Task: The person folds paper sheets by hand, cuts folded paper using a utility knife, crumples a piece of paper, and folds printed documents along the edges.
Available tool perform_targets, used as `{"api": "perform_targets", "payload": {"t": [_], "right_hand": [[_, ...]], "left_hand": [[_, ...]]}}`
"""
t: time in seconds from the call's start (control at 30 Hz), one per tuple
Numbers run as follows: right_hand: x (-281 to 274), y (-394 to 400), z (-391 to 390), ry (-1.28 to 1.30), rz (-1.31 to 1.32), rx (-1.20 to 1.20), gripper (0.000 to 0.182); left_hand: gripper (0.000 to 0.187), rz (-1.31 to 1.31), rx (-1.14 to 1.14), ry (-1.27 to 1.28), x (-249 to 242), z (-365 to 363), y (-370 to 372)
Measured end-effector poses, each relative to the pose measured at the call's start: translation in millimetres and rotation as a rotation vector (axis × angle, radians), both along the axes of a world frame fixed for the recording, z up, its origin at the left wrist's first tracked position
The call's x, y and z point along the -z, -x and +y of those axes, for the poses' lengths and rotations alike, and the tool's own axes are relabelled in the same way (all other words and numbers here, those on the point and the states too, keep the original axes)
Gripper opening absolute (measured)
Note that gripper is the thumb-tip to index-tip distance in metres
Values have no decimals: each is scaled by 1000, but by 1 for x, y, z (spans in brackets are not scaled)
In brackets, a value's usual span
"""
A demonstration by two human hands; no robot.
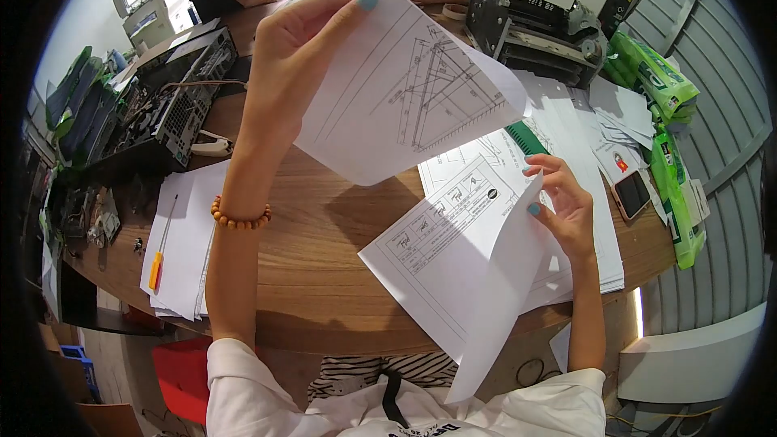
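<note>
My left hand (293,53) is raised over the table, thumb and fingers pinching the top edge of a sheet of paper (364,97). A technical line drawing of a frame-like structure covers that sheet, which hangs tilted in the air. Lower right, my right hand (573,206) grips the edge of another printed sheet (441,239). Its right side curls up and its lower corner hangs past the table's front edge. Beneath and beside this sheet lie more printed papers (600,263). A green ridged object (527,138) rests on them, partly hidden by the raised sheet.
A paper stack (194,218) with a yellow-handled screwdriver (155,271) lies left. Behind it stands an opened computer case (174,113). An opened printer-like machine (530,28), a phone (630,194) and green packages (660,85) are right. Two people stand or sit across the table (299,235).
</note>
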State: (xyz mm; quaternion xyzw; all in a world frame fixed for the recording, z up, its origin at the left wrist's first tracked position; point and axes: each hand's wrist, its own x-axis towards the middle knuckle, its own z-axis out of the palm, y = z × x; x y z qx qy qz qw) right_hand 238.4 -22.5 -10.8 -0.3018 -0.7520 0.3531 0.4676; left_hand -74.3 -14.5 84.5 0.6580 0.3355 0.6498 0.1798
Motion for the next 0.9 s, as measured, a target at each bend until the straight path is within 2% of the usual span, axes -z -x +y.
{"api": "perform_targets", "payload": {"t": [0.57,0.9], "right_hand": [[-1,-1,-1,-5,-8,3,21],[-1,-1,0,-20,-9,5,21]], "left_hand": [[22,9,-23,-16,1,1,2],[21,-40,64,33,-2,-4,-1]]}}
